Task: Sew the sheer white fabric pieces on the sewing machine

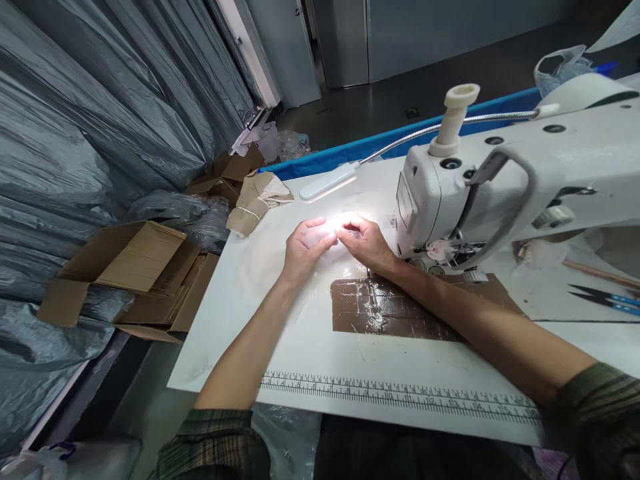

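My left hand (305,248) and my right hand (364,243) meet fingertip to fingertip on the white sewing table (310,340), under the bright glare of a gooseneck lamp (327,182). The light washes out whatever lies between the fingers, so I cannot tell what they pinch. Both hands sit just left of the white sewing machine head (450,193). A brown taped patch (395,310) lies on the table under my right forearm.
A printed ruler (400,395) runs along the table's near edge. Scissors (605,299) lie at the right. Open cardboard boxes (135,273) and a folded beige cloth bundle (255,200) sit left, against grey plastic sheeting (75,133).
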